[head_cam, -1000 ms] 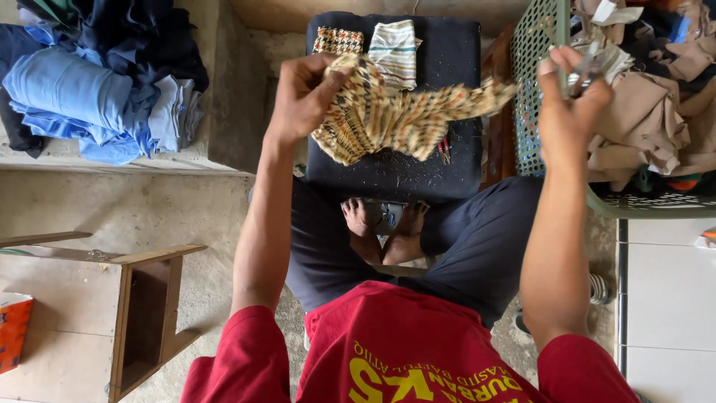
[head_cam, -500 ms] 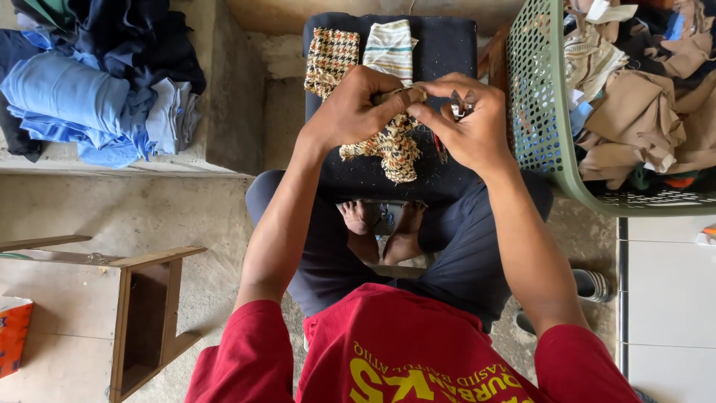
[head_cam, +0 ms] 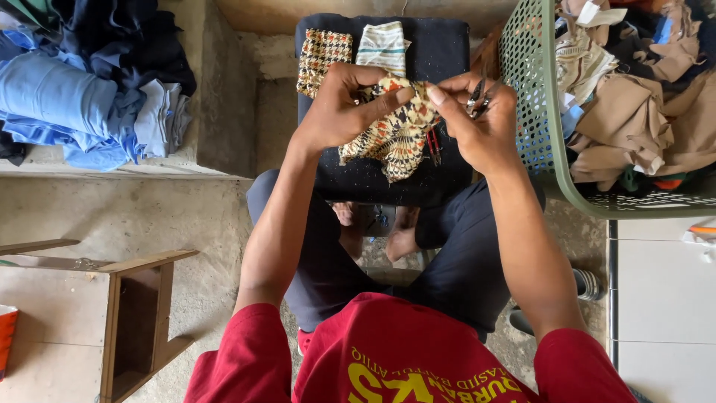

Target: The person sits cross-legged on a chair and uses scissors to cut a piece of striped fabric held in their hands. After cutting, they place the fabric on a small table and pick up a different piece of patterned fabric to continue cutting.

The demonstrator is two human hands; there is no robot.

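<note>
Together both hands work over the dark cushioned stool. The left hand pinches a patterned brown-and-cream cloth above the stool's middle, bunching it so it stays taut. The right hand grips the cloth's other edge while clasping small thread snips. Behind them on the stool lie a checked folded piece and a striped one; a green laundry basket stands right of it.

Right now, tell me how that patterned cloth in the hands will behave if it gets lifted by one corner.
The patterned cloth is probably floppy: it bunches and folds between the left hand and the right hand. It looks light, since fingertips alone seem to hold it. It is unlikely to slip or roll; it would likely drape and hang down toward the dark cushion.
</note>
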